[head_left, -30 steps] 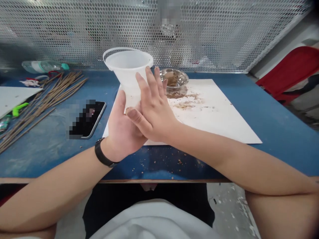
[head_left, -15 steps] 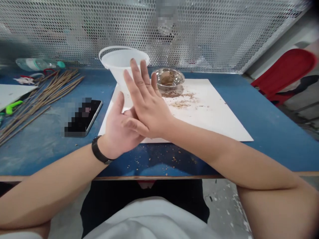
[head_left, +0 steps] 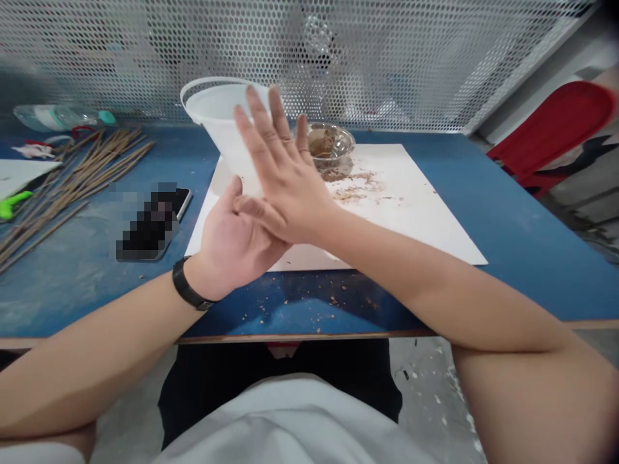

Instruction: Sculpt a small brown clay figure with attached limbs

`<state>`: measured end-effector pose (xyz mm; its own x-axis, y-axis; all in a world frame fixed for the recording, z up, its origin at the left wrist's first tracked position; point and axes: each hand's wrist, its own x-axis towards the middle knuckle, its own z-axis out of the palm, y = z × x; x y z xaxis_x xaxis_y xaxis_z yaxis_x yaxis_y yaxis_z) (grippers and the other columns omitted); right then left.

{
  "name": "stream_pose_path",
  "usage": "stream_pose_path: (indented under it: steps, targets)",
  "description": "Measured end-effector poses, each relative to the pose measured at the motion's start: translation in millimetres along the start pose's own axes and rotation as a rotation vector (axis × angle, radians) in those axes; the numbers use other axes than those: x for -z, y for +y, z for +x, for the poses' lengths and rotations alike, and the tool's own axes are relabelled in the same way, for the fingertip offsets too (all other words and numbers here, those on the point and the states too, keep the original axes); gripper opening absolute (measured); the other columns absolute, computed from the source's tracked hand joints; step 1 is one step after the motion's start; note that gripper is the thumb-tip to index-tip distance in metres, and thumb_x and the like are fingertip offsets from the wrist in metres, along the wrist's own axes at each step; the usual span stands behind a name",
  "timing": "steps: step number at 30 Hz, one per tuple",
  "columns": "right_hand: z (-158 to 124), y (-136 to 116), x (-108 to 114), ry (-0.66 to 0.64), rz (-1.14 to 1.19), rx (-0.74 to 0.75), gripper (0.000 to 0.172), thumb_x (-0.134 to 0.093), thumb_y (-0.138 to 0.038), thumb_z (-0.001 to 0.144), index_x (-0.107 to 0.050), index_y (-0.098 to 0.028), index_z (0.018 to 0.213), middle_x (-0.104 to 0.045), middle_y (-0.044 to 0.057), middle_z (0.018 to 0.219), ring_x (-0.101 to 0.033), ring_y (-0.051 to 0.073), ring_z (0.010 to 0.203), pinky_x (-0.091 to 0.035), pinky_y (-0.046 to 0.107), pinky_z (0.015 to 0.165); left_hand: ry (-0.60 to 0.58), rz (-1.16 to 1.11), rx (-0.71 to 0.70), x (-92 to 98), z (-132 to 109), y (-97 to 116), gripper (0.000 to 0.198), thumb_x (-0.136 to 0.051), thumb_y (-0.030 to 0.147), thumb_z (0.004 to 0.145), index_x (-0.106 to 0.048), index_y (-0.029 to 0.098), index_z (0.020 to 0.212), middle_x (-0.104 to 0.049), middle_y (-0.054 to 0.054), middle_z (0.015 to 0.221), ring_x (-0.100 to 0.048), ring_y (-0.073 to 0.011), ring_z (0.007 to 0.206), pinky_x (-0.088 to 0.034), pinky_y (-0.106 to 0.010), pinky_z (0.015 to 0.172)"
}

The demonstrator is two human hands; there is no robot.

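My left hand [head_left: 232, 248], with a black band at its wrist, is turned palm up with its thumb raised. Across it lies my right hand [head_left: 290, 187], palm down, its fingers stretched out and slightly spread. The two palms meet, and the right hand hides most of the left fingers. Nothing shows between the palms, though their contact area is covered. Just behind the hands stand a white bucket [head_left: 225, 138] with its handle up and a shiny metal bowl [head_left: 345, 145] holding a brown clay-like lump [head_left: 320, 143].
A white board [head_left: 411, 219] with brown smears lies under the bowl on the blue table [head_left: 527, 258]. To the left are a phone [head_left: 155, 225], thin brown sticks [head_left: 91, 174] and a plastic bottle [head_left: 58, 118]. Perforated metal mesh [head_left: 411, 77] rises behind; a red chair [head_left: 556, 135] stands right.
My right hand has slid upward over the left palm, with its fingertips now higher against the bucket. The whole view has shifted slightly, so the table things appear higher and further left.
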<state>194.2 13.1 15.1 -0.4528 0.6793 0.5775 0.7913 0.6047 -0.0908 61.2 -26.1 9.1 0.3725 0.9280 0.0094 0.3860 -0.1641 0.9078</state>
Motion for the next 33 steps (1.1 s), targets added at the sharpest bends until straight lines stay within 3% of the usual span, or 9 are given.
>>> stream_pose_path:
  steps: [2,4,6,8,13,17,21,30,33]
  targets:
    - [2.2,19.9,-5.4,-0.007,0.091,-0.113,0.082,-0.057,-0.064,0.116,-0.040,-0.014,0.178,-0.018,0.013,0.197,-0.004,0.034,0.185,0.003,0.060,0.149,-0.029,-0.379,0.098,3.8,1.1,-0.1,0.088,0.001,0.064,0.116,-0.058,0.020,0.163,-0.074,-0.014,0.160,-0.065,-0.0323,0.157,-0.062,-0.053,0.122]
    - [1.5,32.1,-4.1,-0.005,0.172,-0.223,0.055,-0.042,-0.053,0.122,-0.060,-0.018,0.161,-0.043,0.014,0.188,-0.028,0.033,0.180,-0.019,0.060,0.148,-0.018,-0.820,0.230,3.8,3.7,0.3,0.084,-0.015,0.067,0.116,-0.059,0.011,0.160,-0.073,-0.020,0.158,-0.060,-0.0318,0.162,-0.057,-0.046,0.130]
    - [0.1,39.4,3.0,0.028,0.260,-0.280,0.045,-0.035,-0.044,0.123,-0.072,-0.022,0.131,-0.076,0.015,0.154,-0.066,0.030,0.149,-0.048,0.049,0.130,0.019,-1.081,0.309,1.2,5.8,0.4,0.083,-0.026,0.068,0.116,-0.058,0.006,0.161,-0.075,-0.022,0.154,-0.060,-0.0313,0.162,-0.055,-0.041,0.131]
    - [-0.9,44.0,13.0,0.066,0.330,-0.261,0.035,-0.042,-0.040,0.121,-0.072,-0.025,0.110,-0.084,0.009,0.112,-0.077,0.024,0.105,-0.059,0.039,0.103,0.025,-1.162,0.312,-1.1,6.5,0.3,0.082,-0.032,0.069,0.115,-0.057,0.007,0.162,-0.077,-0.021,0.150,-0.062,-0.0326,0.160,-0.056,-0.041,0.130]
    - [-1.4,36.6,35.8,-0.082,0.224,-0.083,0.029,-0.065,-0.039,0.113,-0.072,-0.024,0.089,-0.076,0.003,0.085,-0.065,0.021,0.080,-0.050,0.037,0.084,0.023,-1.074,0.250,2.5,5.6,1.6,0.073,-0.036,0.073,0.112,-0.072,0.015,0.137,-0.081,-0.017,0.133,-0.068,-0.0365,0.150,-0.059,-0.048,0.124]
    - [-4.2,14.5,47.4,-0.333,0.130,0.073,0.017,-0.065,-0.017,0.110,-0.082,-0.016,0.114,-0.083,0.009,0.116,-0.072,0.026,0.106,-0.048,0.037,0.091,-0.004,-0.970,0.253,9.4,7.5,3.8,0.071,-0.028,0.073,0.114,-0.076,0.021,0.109,-0.080,-0.011,0.107,-0.076,-0.0315,0.126,-0.062,-0.047,0.111]
    - [-6.3,5.6,47.0,-0.455,0.038,0.099,0.017,-0.069,-0.014,0.107,-0.081,-0.014,0.120,-0.080,0.011,0.122,-0.071,0.029,0.112,-0.050,0.039,0.093,-0.019,-0.823,0.212,15.0,10.3,3.9,0.080,-0.019,0.074,0.113,-0.079,0.022,0.115,-0.078,-0.013,0.102,-0.074,-0.0323,0.114,-0.061,-0.052,0.102]
    - [-5.3,25.8,29.6,-0.237,0.108,0.036,0.020,-0.060,-0.021,0.112,-0.079,-0.016,0.116,-0.082,0.011,0.118,-0.074,0.029,0.112,-0.053,0.040,0.095,-0.054,-0.555,0.049,33.7,23.3,0.5,0.063,-0.038,0.077,0.108,-0.073,0.025,0.108,-0.077,-0.013,0.109,-0.075,-0.0323,0.111,-0.061,-0.051,0.098]
    - [-6.6,31.2,27.5,-0.188,0.241,-0.041,0.017,-0.061,-0.024,0.112,-0.077,-0.018,0.116,-0.084,0.009,0.110,-0.076,0.026,0.100,-0.054,0.039,0.093,0.081,-0.265,0.016,53.3,31.9,-4.7,0.043,-0.051,0.061,0.108,-0.073,0.023,0.109,-0.080,-0.013,0.110,-0.077,-0.0291,0.106,-0.060,-0.046,0.095]
